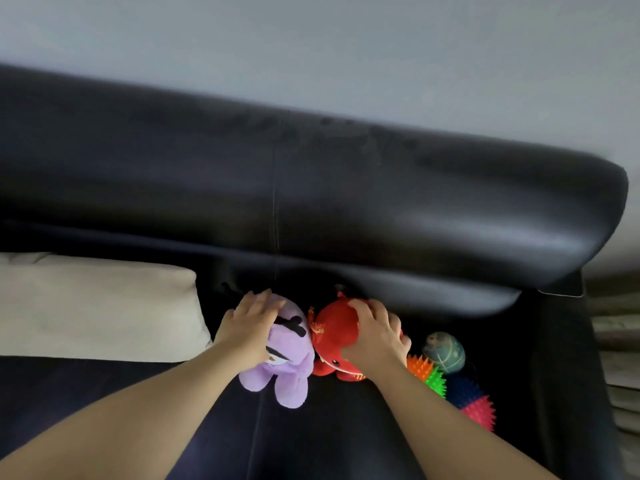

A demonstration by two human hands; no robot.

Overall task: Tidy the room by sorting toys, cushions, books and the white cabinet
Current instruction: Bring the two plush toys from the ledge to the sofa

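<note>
Location: the back right corner of a black sofa [311,438], where seat, backrest [311,188] and armrest [554,375] meet.

A purple plush toy [287,372] and a red plush toy [332,330] are found side by side and touching on the seat, against the foot of the backrest. The purple toy is held by the left hand [247,327], its fingers curved over the head. The red toy is gripped from above by the right hand [375,336], fingers wrapped over its top and the thumb at its near side.

A spiky toy [435,381] in several colours and a ball [445,351] are noted just right of the red toy, deep in the corner, untouched. A beige cushion [93,306] is propped at the back edge to the left.

Assessment: the toys appear to be gathered into one corner, each hand setting or squaring one so that the row is kept upright against the backrest. The sorting of toys is judged under way.
</note>
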